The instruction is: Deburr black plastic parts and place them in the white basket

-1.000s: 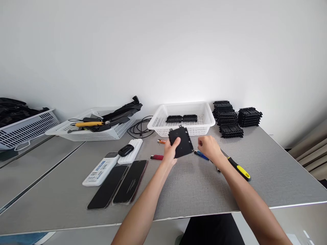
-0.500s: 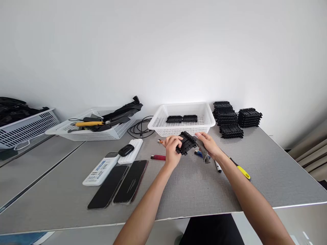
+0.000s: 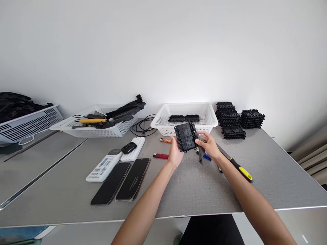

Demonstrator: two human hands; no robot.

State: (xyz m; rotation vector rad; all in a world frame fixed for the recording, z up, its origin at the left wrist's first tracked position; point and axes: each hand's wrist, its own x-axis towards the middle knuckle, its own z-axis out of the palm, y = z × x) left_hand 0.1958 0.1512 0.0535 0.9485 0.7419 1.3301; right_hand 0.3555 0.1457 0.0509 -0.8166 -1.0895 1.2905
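My left hand (image 3: 175,153) grips a flat black plastic part (image 3: 186,136) with toothed edges by its left and lower side, its broad face turned towards me. On the other side, my right hand (image 3: 208,145) pinches a grey cloth (image 3: 201,153) that hangs from the fingers, and its fingertips touch the part's right edge. Behind them stands a white basket (image 3: 214,123) with two similar black parts (image 3: 192,118) lying in it. Below and beside the hands lie a red lighter (image 3: 160,156), an orange lighter (image 3: 165,140) and a blue lighter (image 3: 207,156).
Stacks of black parts (image 3: 252,119) stand at the back right. A yellow-and-black handled tool (image 3: 244,172) lies by my right forearm. To the left are two phones (image 3: 111,183), white power banks (image 3: 104,166), a black mouse-like object (image 3: 129,147), a coiled cable (image 3: 143,126) and a filled basket (image 3: 117,131).
The black part has been turned from a tilted position to show its broad face, and raised slightly. My right hand with the cloth has come against its right edge.
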